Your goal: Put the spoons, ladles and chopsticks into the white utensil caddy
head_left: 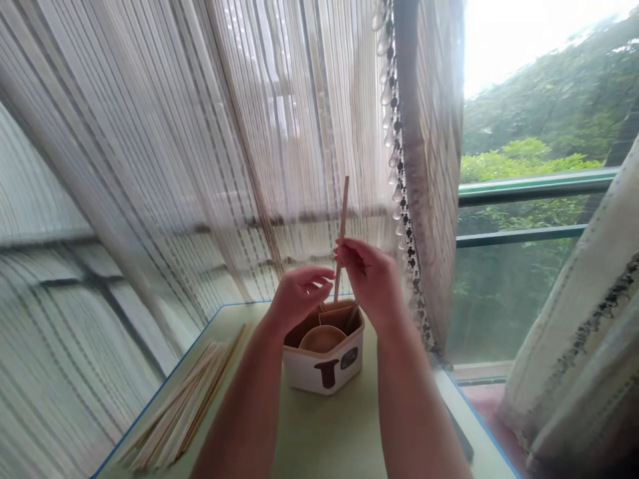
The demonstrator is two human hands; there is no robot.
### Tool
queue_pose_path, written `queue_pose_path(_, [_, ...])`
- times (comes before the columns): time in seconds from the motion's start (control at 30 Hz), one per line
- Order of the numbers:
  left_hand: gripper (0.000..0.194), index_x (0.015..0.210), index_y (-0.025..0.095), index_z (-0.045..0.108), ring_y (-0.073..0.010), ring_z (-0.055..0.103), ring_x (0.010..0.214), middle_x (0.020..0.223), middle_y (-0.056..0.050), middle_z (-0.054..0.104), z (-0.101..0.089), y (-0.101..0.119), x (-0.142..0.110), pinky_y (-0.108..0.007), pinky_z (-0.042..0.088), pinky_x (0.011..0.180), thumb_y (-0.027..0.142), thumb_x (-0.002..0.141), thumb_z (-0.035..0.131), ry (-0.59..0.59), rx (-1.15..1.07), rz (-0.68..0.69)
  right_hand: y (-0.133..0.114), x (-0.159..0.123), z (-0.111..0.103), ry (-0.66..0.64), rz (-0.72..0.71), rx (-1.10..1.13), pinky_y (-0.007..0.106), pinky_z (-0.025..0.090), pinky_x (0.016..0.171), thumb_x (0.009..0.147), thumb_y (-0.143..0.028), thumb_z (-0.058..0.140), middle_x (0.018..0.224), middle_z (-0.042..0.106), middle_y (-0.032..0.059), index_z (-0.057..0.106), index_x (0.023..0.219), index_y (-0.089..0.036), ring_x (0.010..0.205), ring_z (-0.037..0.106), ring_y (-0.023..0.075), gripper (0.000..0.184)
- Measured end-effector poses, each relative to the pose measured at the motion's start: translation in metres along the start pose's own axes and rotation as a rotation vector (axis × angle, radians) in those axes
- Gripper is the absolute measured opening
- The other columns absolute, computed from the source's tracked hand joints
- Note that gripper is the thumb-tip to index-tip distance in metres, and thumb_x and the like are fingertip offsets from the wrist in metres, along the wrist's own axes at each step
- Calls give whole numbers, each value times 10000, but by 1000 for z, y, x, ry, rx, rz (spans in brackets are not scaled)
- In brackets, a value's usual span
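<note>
My right hand [369,276] pinches a single wooden chopstick [342,219] and holds it upright above a white holder box [324,369] with brown compartments inside. The chopstick's lower end points down toward the box's back compartment. My left hand [299,293] hovers just left of the stick with its fingers curled, and I see nothing in it. The box stands on a pale green table [319,432] with a blue edge.
A pile of several wooden chopsticks [184,406] lies on the table's left side. Striped sheer curtains hang behind and to the left. A beaded curtain edge [404,219] and a window with a green railing [529,186] are to the right.
</note>
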State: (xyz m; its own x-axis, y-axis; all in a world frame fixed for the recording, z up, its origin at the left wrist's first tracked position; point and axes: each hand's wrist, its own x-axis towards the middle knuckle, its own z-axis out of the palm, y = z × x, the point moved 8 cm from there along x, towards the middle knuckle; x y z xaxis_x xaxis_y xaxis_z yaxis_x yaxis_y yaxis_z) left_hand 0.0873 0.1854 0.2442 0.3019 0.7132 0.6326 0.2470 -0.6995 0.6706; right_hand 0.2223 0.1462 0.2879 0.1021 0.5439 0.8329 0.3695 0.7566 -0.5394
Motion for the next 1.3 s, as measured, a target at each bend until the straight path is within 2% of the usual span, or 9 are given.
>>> queue_pose_path(0.13, [196, 882, 150, 663, -149, 642, 728, 802, -59, 674, 6, 7, 1, -222, 531, 608, 265, 748, 580, -29, 89, 65, 1, -1, 7, -13, 16, -37, 283, 499, 723, 829, -290, 499, 893, 681, 51, 632, 962, -201, 806, 635, 154, 208])
queue_pose_path(0.3, [176, 868, 144, 659, -129, 626, 680, 779, -45, 676, 9, 4, 4, -211, 498, 598, 216, 746, 555, -19, 186, 66, -2, -3, 13, -9, 31, -45, 270, 492, 716, 821, -300, 509, 859, 681, 22, 626, 949, -216, 785, 629, 139, 193])
queue_pose_path(0.57, [109, 701, 170, 656, -100, 539, 568, 607, 2, 627, 9, 6, -2, -214, 391, 578, 211, 742, 564, -114, 576, 86, 8, -1, 16, -19, 63, -41, 270, 505, 698, 811, -308, 518, 835, 671, 20, 629, 923, -199, 748, 634, 132, 192])
queue_pose_path(0.8, [129, 801, 177, 663, -110, 562, 631, 693, -6, 653, 6, 11, -8, -217, 389, 611, 220, 769, 546, -53, 575, 80, -4, -4, 14, -17, 22, -67, 277, 498, 708, 828, -313, 494, 849, 660, 27, 629, 945, -201, 751, 625, 131, 210])
queue_pose_path(0.93, [132, 760, 168, 654, -114, 553, 634, 682, -8, 645, 5, 12, -7, -223, 387, 619, 193, 771, 525, -24, 601, 112, -14, -6, 17, -33, -20, -129, 284, 487, 718, 823, -308, 504, 870, 661, 29, 637, 936, -215, 771, 619, 142, 197])
queue_pose_path(1.03, [145, 699, 162, 653, -120, 547, 607, 633, -12, 630, 8, 7, -6, -230, 389, 602, 182, 763, 525, -70, 655, 96, -12, -7, 24, -67, -26, -164, 289, 483, 722, 822, -303, 504, 867, 665, 30, 638, 938, -221, 776, 620, 149, 195])
queue_pose_path(1.1, [131, 726, 166, 669, -127, 559, 618, 649, -19, 641, 7, 5, -6, -236, 407, 618, 184, 754, 542, -88, 668, 75, -6, -7, 28, -84, -12, -178, 288, 483, 718, 820, -299, 505, 844, 670, 28, 641, 932, -219, 763, 623, 150, 193])
queue_pose_path(1.17, [138, 817, 177, 682, -130, 575, 644, 728, -26, 668, -2, 10, -8, -246, 431, 652, 203, 743, 568, -33, 660, 49, 3, -5, 29, -83, 17, -182, 284, 483, 711, 815, -298, 511, 820, 673, 27, 643, 924, -213, 750, 626, 148, 192])
queue_pose_path(1.3, [199, 898, 190, 673, -118, 580, 627, 838, -26, 684, -39, 29, -15, -258, 461, 680, 282, 771, 550, 249, 632, 1, 25, -3, 28, -98, 98, -138, 276, 488, 705, 798, -306, 528, 817, 679, 28, 643, 930, -197, 740, 634, 142, 206])
